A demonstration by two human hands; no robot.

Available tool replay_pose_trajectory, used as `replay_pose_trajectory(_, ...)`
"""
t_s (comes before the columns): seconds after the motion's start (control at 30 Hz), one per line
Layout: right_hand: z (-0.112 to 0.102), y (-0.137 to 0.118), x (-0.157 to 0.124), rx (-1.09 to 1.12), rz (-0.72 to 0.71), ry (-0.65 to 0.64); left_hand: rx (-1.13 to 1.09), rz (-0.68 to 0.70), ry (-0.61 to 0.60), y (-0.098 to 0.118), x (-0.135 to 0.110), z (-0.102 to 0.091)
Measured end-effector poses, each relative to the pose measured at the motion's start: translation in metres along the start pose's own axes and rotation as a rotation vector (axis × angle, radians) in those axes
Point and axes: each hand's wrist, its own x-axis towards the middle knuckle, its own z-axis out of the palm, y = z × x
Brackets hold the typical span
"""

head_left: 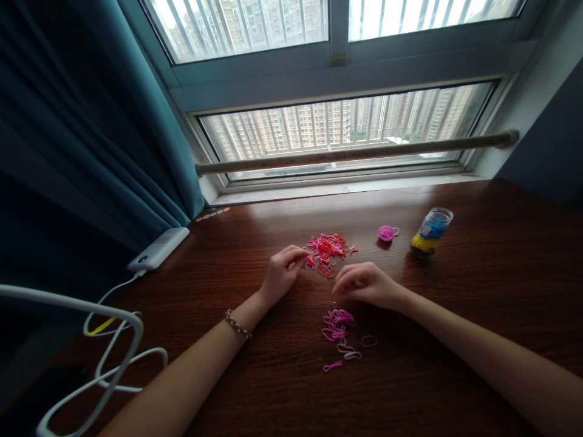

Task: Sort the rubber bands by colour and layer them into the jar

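A pile of red and pink rubber bands (328, 247) lies on the dark wooden table (478, 291). My left hand (283, 271) rests at the pile's left edge, fingertips pinched together on a band there. A smaller heap of purple-pink bands (339, 325) lies nearer to me, with a few loose ones trailing from it. Just above this heap is my right hand (367, 284), knuckles up, fingers curled down to the table; what they hold is hidden. A braided bracelet circles my left wrist.
A small clear jar (430, 232) with blue and yellow contents stands at the right, its pink lid (387, 233) lying beside it. A white power bank (158, 249) with white cables (109, 340) sits at the left by a teal curtain. A window with a rail runs behind.
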Motion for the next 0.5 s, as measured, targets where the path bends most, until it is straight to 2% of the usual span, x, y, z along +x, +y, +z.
replay_pose_trajectory(0.07,-0.009,0.013,0.002,-0.168,0.016,0.251,-0.047,0.06,-0.065,0.01,-0.005,0.004)
replay_pose_trajectory(0.13,-0.016,0.029,0.002,-0.393,0.043,0.386,-0.091,0.145,-0.175,0.024,-0.013,0.01)
replay_pose_trajectory(0.23,-0.021,0.051,0.0,-0.643,0.139,0.388,-0.115,0.291,-0.39,0.044,-0.026,0.018)
replay_pose_trajectory(0.3,-0.021,0.06,-0.002,-0.704,0.171,0.342,-0.105,0.371,-0.472,0.052,-0.032,0.022)
replay_pose_trajectory(0.5,-0.021,0.064,-0.001,-0.698,0.131,0.319,0.017,0.448,-0.461,0.051,-0.029,0.021)
